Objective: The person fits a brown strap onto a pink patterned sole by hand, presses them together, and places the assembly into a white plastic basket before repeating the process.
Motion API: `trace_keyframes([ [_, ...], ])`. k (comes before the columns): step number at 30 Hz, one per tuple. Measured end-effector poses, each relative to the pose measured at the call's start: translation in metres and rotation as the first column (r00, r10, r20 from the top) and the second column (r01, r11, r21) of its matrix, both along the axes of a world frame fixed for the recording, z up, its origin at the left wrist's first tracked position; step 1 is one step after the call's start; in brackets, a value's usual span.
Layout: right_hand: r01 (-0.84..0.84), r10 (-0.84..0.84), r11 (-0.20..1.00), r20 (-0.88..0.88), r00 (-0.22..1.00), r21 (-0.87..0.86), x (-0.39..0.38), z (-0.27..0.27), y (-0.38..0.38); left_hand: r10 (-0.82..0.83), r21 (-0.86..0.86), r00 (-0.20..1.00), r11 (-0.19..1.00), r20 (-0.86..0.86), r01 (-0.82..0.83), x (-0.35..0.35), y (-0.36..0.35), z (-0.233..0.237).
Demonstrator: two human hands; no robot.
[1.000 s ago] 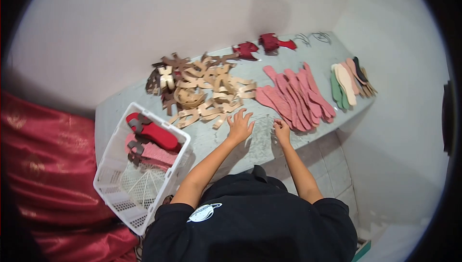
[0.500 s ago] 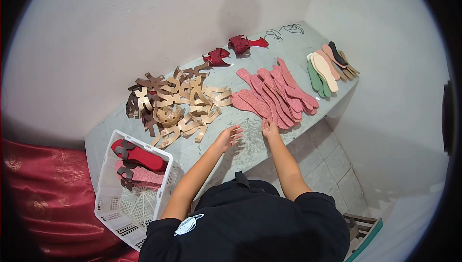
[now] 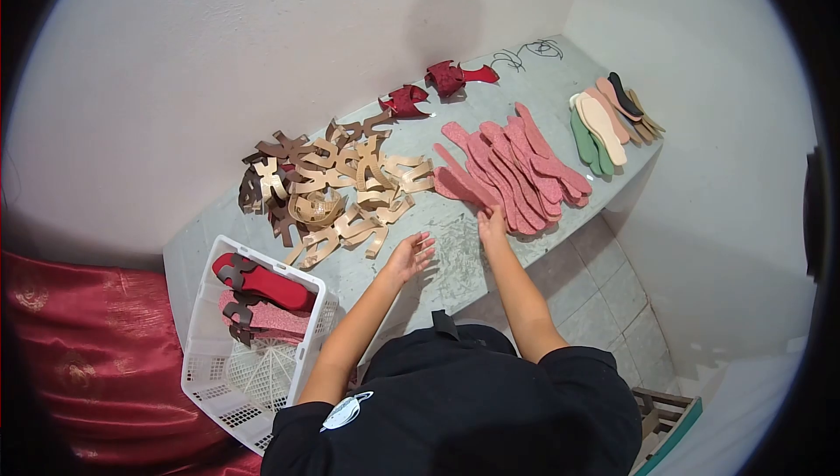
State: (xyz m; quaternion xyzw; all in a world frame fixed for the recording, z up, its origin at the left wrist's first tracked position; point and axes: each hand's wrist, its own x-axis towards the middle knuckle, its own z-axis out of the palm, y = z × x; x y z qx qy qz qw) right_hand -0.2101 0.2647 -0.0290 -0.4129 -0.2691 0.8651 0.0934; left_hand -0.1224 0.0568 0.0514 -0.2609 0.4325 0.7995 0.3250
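My right hand (image 3: 493, 226) pinches the near end of a pink glittery insole (image 3: 465, 185) at the left side of an overlapping pile of pink insoles (image 3: 521, 161). That insole looks slightly raised and tilted. My left hand (image 3: 411, 257) hovers above the table with its fingers apart and nothing in it. Beyond the left hand lies a heap of beige sandal straps (image 3: 354, 174), with dark brown straps (image 3: 280, 148) mixed in at its left side.
A white plastic basket (image 3: 262, 248) at the left holds red and pink sandals with dark straps. Red strap bundles (image 3: 448, 80) lie along the wall. Green, cream and black insoles (image 3: 599, 126) lie at the table's right end, near a thin black cord (image 3: 542, 49).
The leftmost pink insole has been lifted and tilted by my right hand. My left hand keeps about the same place, its palm turned slightly more upward. The whole view has shifted slightly.
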Motion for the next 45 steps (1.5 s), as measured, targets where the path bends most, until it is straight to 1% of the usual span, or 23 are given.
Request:
trace_keyframes([
  [2, -0.138, 0.116, 0.975, -0.135, 0.984, -0.172, 0.007, 0.008, -0.011, 0.005, 0.012, 1.000, 1.000, -0.025, -0.005, -0.003, 0.000, 0.000],
  [6, -0.260, 0.210, 0.953, -0.279, 0.937, -0.157, 0.035, 0.048, -0.031, 0.086, 0.079, 0.996, 0.993, -0.017, -0.085, -0.004, -0.013, -0.002],
  [8, -0.330, 0.321, 0.942, -0.431, 0.843, 0.055, 0.043, 0.068, -0.034, 0.270, 0.184, 0.962, 0.944, 0.043, -0.273, -0.004, -0.027, 0.009],
  [10, -0.388, 0.387, 0.917, -0.441, 0.810, 0.091, 0.040, 0.073, -0.025, 0.339, 0.146, 0.941, 0.930, 0.016, -0.338, -0.006, -0.050, 0.001],
  [12, -0.467, 0.511, 0.856, -0.504, 0.696, 0.223, 0.036, 0.082, -0.019, 0.414, 0.216, 0.894, 0.901, -0.169, -0.377, -0.005, -0.069, 0.006],
  [13, -0.488, 0.559, 0.828, -0.481, 0.676, 0.276, 0.035, 0.087, -0.019, 0.494, 0.258, 0.867, 0.848, -0.068, -0.463, -0.006, -0.075, 0.012],
  [14, -0.500, 0.566, 0.822, -0.479, 0.671, 0.273, 0.036, 0.092, -0.023, 0.504, 0.255, 0.861, 0.843, -0.065, -0.474, -0.001, -0.079, 0.016],
  [16, -0.652, 0.762, 0.647, -0.353, 0.543, 0.394, 0.041, 0.109, -0.034, 0.211, 0.217, 0.947, 0.963, -0.240, -0.160, 0.015, -0.082, 0.044],
  [17, -0.661, 0.781, 0.625, -0.316, 0.539, 0.416, 0.047, 0.121, -0.044, 0.089, 0.206, 0.951, 0.978, -0.295, -0.028, 0.021, -0.081, 0.053],
  [18, -0.674, 0.790, 0.613, -0.315, 0.526, 0.413, 0.048, 0.121, -0.053, 0.106, 0.205, 0.950, 0.978, -0.292, -0.046, 0.026, -0.081, 0.048],
  [20, -0.696, 0.858, 0.509, -0.226, 0.462, 0.508, 0.050, 0.118, -0.067, -0.094, -0.141, 0.881, 0.989, -0.463, 0.031, 0.033, -0.077, 0.034],
  [22, -0.720, 0.879, 0.474, -0.227, 0.419, 0.506, 0.051, 0.119, -0.080, -0.055, -0.073, 0.891, 0.997, -0.450, 0.024, 0.040, -0.071, 0.048],
  [24, -0.727, 0.894, 0.443, -0.203, 0.399, 0.525, 0.054, 0.122, -0.090, -0.153, -0.267, 0.850, 0.964, -0.504, 0.015, 0.046, -0.072, 0.050],
  [28, -0.737, 0.923, 0.382, -0.199, 0.328, 0.557, 0.059, 0.126, -0.105, -0.024, -0.205, 0.855, 0.974, -0.518, -0.097, 0.057, -0.077, 0.052],
  [30, -0.672, 0.937, 0.348, -0.253, 0.240, 0.654, 0.061, 0.121, -0.113, -0.002, -0.195, 0.863, 0.974, -0.504, -0.112, 0.062, -0.080, 0.054],
  [31, -0.741, 0.955, 0.295, -0.210, 0.209, 0.603, 0.059, 0.120, -0.115, 0.011, -0.188, 0.872, 0.975, -0.490, -0.118, 0.064, -0.082, 0.055],
  [34, -0.672, 0.959, 0.275, -0.249, 0.137, 0.687, 0.067, 0.123, -0.128, -0.056, -0.281, 0.882, 0.956, -0.468, -0.088, 0.068, -0.089, 0.056],
  [35, -0.709, 0.966, 0.236, -0.240, 0.096, 0.665, 0.068, 0.124, -0.131, -0.051, -0.282, 0.879, 0.954, -0.474, -0.097, 0.070, -0.090, 0.057],
  [37, -0.675, 0.969, 0.236, -0.223, 0.108, 0.699, 0.064, 0.120, -0.140, -0.172, -0.449, 0.857, 0.890, -0.486, -0.076, 0.072, -0.090, 0.065],
  [38, -0.646, 0.970, 0.239, -0.204, 0.129, 0.725, 0.060, 0.118, -0.145, -0.165, -0.451, 0.850, 0.888, -0.500, -0.093, 0.071, -0.091, 0.064],
  [40, -0.619, 0.973, 0.232, -0.183, 0.143, 0.751, 0.048, 0.114, -0.152, -0.017, -0.302, 0.840, 0.937, -0.542, -0.175, 0.069, -0.093, 0.061],
  [42, -0.803, 0.961, 0.277, -0.147, 0.235, 0.528, 0.036, 0.113, -0.154, 0.005, -0.303, 0.848, 0.933, -0.529, -0.194, 0.065, -0.101, 0.057],
  [45, -0.772, 0.968, 0.250, -0.160, 0.192, 0.584, 0.018, 0.121, -0.158, 0.189, -0.158, 0.798, 0.930, -0.572, -0.333, 0.057, -0.112, 0.059],
])
